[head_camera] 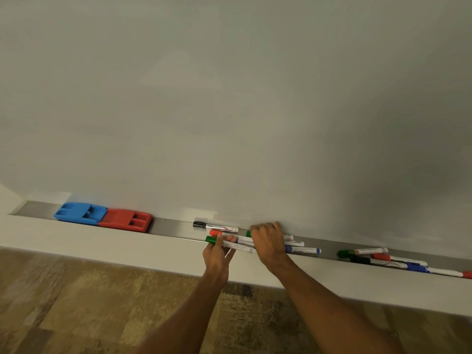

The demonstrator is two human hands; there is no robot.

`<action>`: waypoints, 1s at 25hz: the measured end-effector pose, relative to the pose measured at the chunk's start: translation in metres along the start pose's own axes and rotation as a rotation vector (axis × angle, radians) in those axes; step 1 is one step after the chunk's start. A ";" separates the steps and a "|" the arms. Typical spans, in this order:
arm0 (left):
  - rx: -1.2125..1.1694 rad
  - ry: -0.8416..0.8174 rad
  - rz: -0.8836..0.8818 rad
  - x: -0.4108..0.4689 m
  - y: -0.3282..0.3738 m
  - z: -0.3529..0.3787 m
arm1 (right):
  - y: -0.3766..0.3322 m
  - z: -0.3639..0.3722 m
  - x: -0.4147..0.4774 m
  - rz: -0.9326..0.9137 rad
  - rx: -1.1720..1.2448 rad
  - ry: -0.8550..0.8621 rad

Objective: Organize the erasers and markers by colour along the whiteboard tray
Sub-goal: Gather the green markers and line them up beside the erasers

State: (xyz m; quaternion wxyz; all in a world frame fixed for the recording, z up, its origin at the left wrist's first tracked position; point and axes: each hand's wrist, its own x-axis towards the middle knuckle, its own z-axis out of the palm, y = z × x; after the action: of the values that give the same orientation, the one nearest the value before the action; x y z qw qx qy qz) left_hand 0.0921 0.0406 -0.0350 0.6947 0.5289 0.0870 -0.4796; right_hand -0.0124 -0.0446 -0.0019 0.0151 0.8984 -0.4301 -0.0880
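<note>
Left hand (218,254): closing round a green-capped marker (231,245) at the front lip of the tray (171,227); fingers (231,238) curling over the barrel, thumb underneath; the green cap is sticking out to the left of the fingers, the white barrel to their right.
Right hand (268,242): lying palm-down over the middle cluster of markers, fingers spread and bent, tips reaching toward the whiteboard (229,98); whether it is pinching one marker or only pressing on the bunch, I cannot tell.
Middle cluster: a red-capped marker (217,233) is lying just behind the left fingers; a blue-capped marker (302,250) is poking out just right of the right hand; a black-capped marker (215,226) is lying apart, behind and left of both hands.
Far pile (383,258): mixed green, black, red and blue markers are lying well to the right of the right hand, which is the nearer hand to them.
Erasers: blue eraser (80,213) and red eraser (126,220) are sitting touching end to end, well to the left of the left hand.
Long axis: nearly every marker is lying along the tray, left to right, across the fingers.
Judgement: sorting is looking early; colours are still mixed; the coming move is likely turning on sliding the held green marker lengthwise along the tray.
</note>
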 end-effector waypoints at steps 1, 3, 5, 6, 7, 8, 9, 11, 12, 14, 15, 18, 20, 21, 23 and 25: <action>0.002 0.003 0.000 0.001 0.000 0.000 | -0.001 -0.001 0.001 -0.002 -0.010 -0.005; 0.006 0.011 -0.001 0.002 -0.001 0.000 | -0.003 -0.003 0.002 -0.003 -0.032 -0.028; -0.003 0.002 0.001 0.001 -0.001 0.000 | -0.004 -0.004 0.003 -0.007 -0.049 -0.042; -0.009 -0.002 0.003 0.001 0.000 0.000 | -0.003 -0.005 0.004 -0.011 -0.060 -0.045; -0.013 -0.006 0.005 0.000 0.000 -0.001 | -0.003 -0.005 0.003 -0.014 -0.072 -0.045; -0.014 -0.010 0.007 -0.001 0.000 -0.001 | -0.002 -0.006 0.003 -0.018 -0.085 -0.041; -0.011 -0.016 0.012 -0.002 0.001 -0.001 | -0.001 -0.006 0.002 -0.024 -0.097 -0.033; 0.000 -0.032 0.023 -0.004 0.000 0.000 | 0.001 -0.008 0.001 -0.036 -0.119 -0.022; 0.003 -0.041 0.025 -0.005 -0.001 0.001 | 0.001 -0.008 0.000 -0.043 -0.125 -0.019; 0.001 -0.063 0.024 -0.006 -0.003 0.003 | 0.002 -0.011 -0.003 -0.062 -0.132 -0.006; 0.006 -0.075 0.022 -0.007 -0.005 0.004 | 0.003 -0.014 -0.003 -0.076 -0.135 0.006; 0.032 -0.102 0.016 -0.010 -0.009 0.012 | 0.006 -0.023 -0.005 -0.123 -0.121 0.049; 0.055 -0.121 0.025 -0.014 -0.012 0.020 | 0.006 -0.031 -0.004 -0.155 -0.081 0.088; 0.070 -0.130 0.030 -0.017 -0.013 0.024 | 0.004 -0.036 -0.003 -0.165 -0.059 0.099; 0.102 -0.139 0.029 -0.021 -0.016 0.033 | 0.001 -0.043 -0.002 -0.166 -0.024 0.099; 0.139 -0.133 0.021 -0.023 -0.021 0.039 | -0.003 -0.048 -0.002 -0.161 -0.004 0.077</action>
State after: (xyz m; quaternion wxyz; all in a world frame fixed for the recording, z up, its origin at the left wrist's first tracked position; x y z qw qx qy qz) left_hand 0.0483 0.0222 -0.0174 0.6657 0.5435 0.0018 -0.5112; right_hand -0.0028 -0.0437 0.0454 0.0261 0.9327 -0.3556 -0.0550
